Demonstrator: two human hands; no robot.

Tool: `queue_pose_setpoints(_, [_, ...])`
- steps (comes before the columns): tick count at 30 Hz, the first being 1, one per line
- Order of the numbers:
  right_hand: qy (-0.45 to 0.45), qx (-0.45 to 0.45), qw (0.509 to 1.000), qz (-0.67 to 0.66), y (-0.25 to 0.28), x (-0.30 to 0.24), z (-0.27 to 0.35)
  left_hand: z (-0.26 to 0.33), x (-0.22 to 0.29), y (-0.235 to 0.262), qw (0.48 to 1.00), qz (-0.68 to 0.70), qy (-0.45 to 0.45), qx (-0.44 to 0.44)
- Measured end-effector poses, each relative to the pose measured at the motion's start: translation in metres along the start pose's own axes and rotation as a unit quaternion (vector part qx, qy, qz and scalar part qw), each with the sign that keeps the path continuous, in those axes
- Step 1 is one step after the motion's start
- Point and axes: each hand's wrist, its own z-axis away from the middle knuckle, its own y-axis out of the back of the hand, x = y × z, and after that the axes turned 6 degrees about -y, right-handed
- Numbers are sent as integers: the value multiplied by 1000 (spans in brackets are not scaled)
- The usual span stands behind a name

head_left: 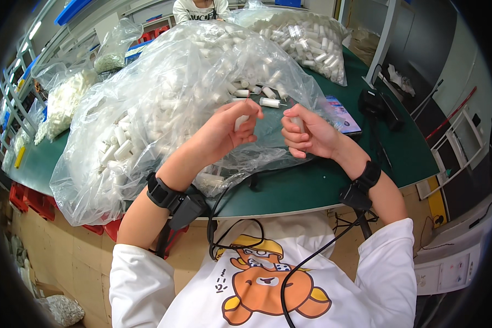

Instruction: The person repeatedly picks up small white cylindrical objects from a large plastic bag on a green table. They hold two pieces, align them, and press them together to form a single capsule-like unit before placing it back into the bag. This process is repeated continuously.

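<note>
My left hand (228, 127) is closed around a small white plastic cylinder (241, 121), with thumb and forefinger curled at its top. Facing it across a short gap, my right hand (314, 133) is closed on another white cylinder (297, 123). Both hands are raised above the near part of the green table. Just beyond them lies a loose white cylinder with a thin pin at one end (270, 103). A large clear plastic bag (175, 71), its mouth spread toward my hands, holds many such cylinders.
A second clear bag of white cylinders (328, 63) stands at the far right of the green table (404, 158). Bags of pale parts (65, 104) sit at the left. A black device (374, 104) and a colourful flat box (344, 113) lie right. Another person (199, 11) is opposite.
</note>
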Motion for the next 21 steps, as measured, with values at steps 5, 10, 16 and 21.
queue_pose_setpoints(5, [13, 8, 999, -40, 9, 1, -1, 1, 0, 1, 1000, -13, -3, -3])
queue_pose_setpoints(10, [31, -15, 994, -100, 14, -3, 0, 3, 5, -5, 999, 5, 18, 36])
queue_pose_setpoints(16, [82, -21, 995, -59, 9, 4, -7, 0, 0, -4, 999, 20, -35, 3])
queue_pose_setpoints(21, [124, 53, 990, -28, 0, 3, -6, -3, -2, -5, 997, -1, -70, 34])
